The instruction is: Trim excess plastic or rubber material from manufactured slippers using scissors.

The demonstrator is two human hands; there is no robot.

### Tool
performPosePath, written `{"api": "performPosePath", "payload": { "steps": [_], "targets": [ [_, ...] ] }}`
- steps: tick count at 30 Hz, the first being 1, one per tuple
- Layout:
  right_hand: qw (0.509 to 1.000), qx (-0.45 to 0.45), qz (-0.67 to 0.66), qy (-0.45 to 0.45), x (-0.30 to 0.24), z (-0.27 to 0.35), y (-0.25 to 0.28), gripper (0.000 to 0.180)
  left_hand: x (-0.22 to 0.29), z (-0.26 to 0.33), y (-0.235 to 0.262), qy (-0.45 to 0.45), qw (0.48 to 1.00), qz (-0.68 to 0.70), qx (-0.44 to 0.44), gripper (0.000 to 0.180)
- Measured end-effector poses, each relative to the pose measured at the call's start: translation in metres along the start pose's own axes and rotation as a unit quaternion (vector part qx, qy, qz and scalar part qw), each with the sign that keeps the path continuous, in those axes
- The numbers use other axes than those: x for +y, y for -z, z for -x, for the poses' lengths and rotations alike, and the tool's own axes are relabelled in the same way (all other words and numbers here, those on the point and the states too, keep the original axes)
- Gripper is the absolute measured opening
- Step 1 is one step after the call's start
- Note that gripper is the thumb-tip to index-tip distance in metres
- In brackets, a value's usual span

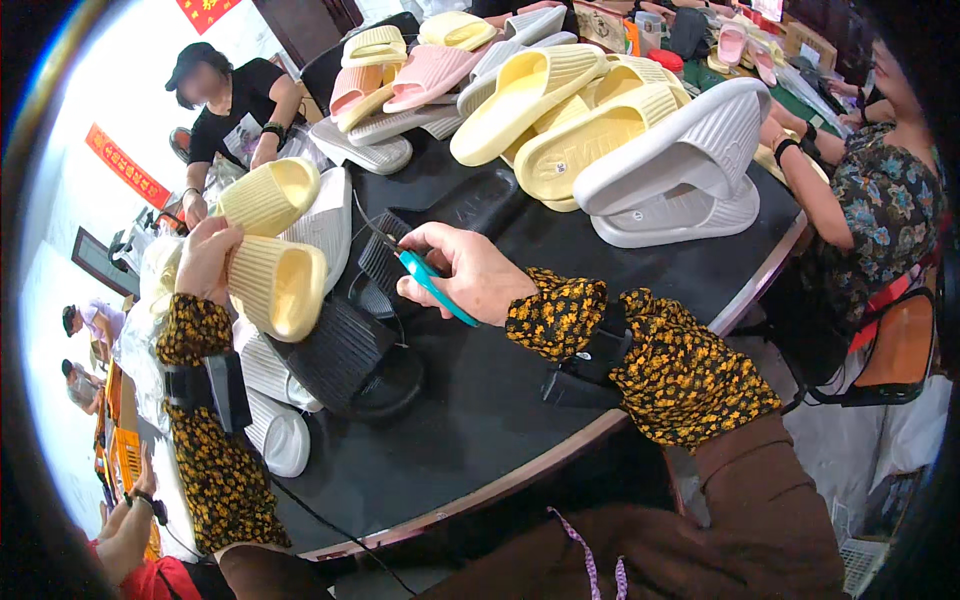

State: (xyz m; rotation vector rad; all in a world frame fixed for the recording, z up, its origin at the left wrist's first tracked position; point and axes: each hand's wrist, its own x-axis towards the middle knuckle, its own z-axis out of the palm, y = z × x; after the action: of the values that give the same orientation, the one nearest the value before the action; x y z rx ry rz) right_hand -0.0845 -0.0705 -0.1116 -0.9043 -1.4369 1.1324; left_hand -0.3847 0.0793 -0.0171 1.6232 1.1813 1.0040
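Observation:
At left, my left hand (208, 262) is closed on the edge of a ribbed yellow slipper (280, 287). A second yellow slipper (268, 196) lies against its far side; whether the fingers hold that one too is unclear. My right hand (468, 272) is closed around snips (430, 284) with teal handles, their dark metal tip angled up and left, a short way from the slippers. A thin dark strand runs near the tip. Below and beside my left hand lie a black slipper (335, 360), a white slipper (275, 432) and other dark slippers (470, 205).
A pile of yellow slippers (600, 135), grey slippers (675, 165) and pink slippers (430, 75) covers the far side of the black table (480, 400). A person in a black cap (240, 110) works at far left; another in a floral top (860, 210) sits at right. Clear plastic bags (150, 340) hang at left.

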Motion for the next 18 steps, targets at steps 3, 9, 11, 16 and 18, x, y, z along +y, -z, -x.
{"api": "performPosePath", "payload": {
  "steps": [3, 9, 11, 16, 18],
  "targets": [
    [1.0, -0.003, 0.001, 0.004, 0.0, 0.0, 0.0, 0.046, 0.005, 0.02, -0.016, 0.048, 0.998, 0.036, 0.006, 0.017],
    [1.0, -0.01, -0.024, 0.005, 0.0, 0.001, -0.003, 0.047, 0.019, 0.043, -0.028, 0.026, 0.997, 0.077, 0.012, 0.029],
    [0.999, -0.011, -0.032, 0.002, 0.0, 0.001, -0.003, 0.047, 0.028, 0.051, -0.034, 0.017, 0.998, 0.059, 0.032, 0.029],
    [0.999, -0.011, 0.03, 0.023, -0.004, 0.0, -0.004, 0.046, 0.047, 0.068, -0.041, -0.032, 0.996, 0.073, 0.049, 0.038],
    [1.0, -0.009, 0.012, 0.018, -0.004, 0.0, -0.001, 0.045, 0.049, 0.076, -0.055, -0.037, 0.994, 0.096, 0.031, 0.039]
  ]
}}
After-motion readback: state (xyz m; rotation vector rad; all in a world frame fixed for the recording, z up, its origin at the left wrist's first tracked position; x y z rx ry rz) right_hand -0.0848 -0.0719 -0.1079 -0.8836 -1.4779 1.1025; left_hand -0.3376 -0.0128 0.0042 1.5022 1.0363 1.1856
